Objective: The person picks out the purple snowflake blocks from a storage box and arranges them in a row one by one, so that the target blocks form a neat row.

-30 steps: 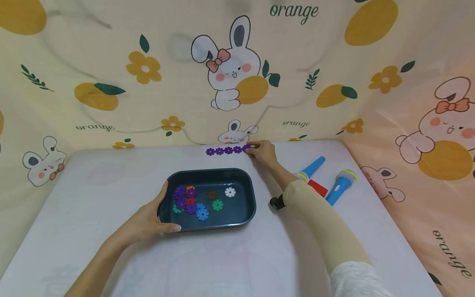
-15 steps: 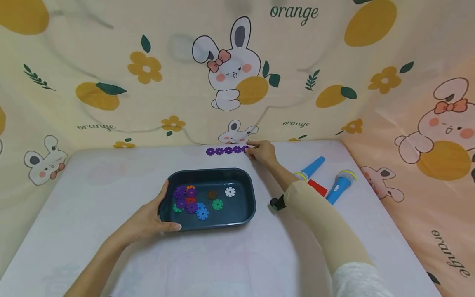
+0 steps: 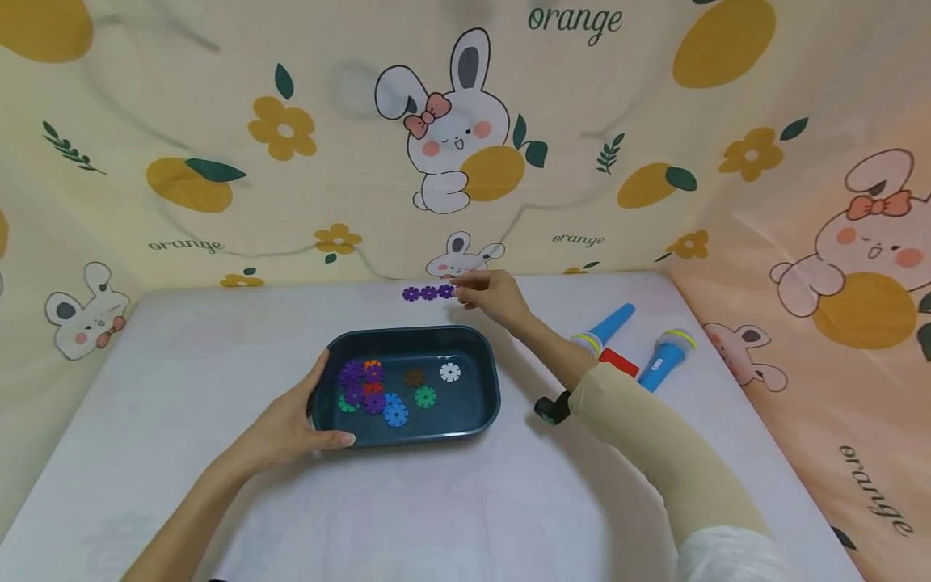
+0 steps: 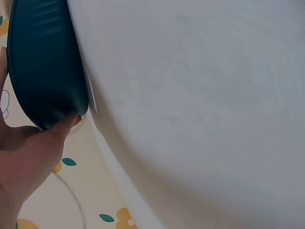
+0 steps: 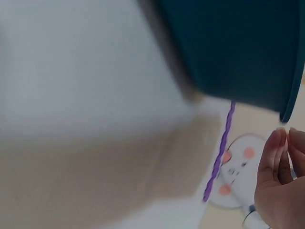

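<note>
My left hand (image 3: 287, 428) grips the left end of a dark teal tray (image 3: 480, 416), thumb along its near rim. Inside lie several snowflake discs: a purple cluster (image 3: 352, 376), blue (image 3: 396, 415), green (image 3: 425, 397), brown (image 3: 414, 377) and white (image 3: 450, 372). Behind the tray, a row of purple snowflake discs (image 3: 429, 293) lies on the table, its right end hidden by my right hand (image 3: 498, 299). In the right wrist view, the right hand's fingers are bent towards the thumb, apart from the purple row (image 5: 221, 148), with nothing visible between them.
Two blue toy microphones (image 3: 665, 361) and a red block (image 3: 618, 362) lie at the right, partly behind my right forearm. A patterned cloth (image 3: 327, 162) rises behind the white table (image 3: 218, 339).
My right hand has left the right end of the purple row and shifted left, now overlapping more of the row. The left hand and tray stay put.
</note>
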{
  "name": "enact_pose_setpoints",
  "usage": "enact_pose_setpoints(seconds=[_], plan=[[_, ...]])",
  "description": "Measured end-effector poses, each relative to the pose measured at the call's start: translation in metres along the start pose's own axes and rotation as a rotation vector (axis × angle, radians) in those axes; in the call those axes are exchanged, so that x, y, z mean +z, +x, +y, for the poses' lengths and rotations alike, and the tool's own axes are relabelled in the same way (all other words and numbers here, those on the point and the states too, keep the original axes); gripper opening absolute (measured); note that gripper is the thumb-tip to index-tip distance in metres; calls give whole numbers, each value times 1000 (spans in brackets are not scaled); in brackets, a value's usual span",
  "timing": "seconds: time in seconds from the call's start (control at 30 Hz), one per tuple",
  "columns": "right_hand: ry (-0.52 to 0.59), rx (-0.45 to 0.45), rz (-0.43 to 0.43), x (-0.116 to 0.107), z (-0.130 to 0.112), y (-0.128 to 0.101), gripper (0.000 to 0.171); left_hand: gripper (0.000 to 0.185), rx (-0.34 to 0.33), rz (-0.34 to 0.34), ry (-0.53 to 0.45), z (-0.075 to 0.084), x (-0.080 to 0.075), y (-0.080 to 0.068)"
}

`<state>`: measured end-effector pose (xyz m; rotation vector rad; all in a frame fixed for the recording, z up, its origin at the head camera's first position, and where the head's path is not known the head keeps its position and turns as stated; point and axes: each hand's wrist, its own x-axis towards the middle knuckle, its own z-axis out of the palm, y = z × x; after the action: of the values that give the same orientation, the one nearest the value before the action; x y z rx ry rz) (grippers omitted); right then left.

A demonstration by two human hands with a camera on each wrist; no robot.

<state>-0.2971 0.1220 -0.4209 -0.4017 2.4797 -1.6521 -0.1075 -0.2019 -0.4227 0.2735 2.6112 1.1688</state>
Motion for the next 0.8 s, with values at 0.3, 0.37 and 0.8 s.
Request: enact_pose_setpoints(seconds=[0.3, 0.37, 0.8], plan=[[-6, -71, -139, 24, -26, -21, 25, 127, -12, 7, 58, 2, -1, -2], [-6, -86, -169, 30, -31, -25, 24, 127, -14, 4, 65, 3, -2, -1], [-104, -138, -328, 78, -44, -40, 23, 128, -51, -46, 18, 7, -3, 1]])
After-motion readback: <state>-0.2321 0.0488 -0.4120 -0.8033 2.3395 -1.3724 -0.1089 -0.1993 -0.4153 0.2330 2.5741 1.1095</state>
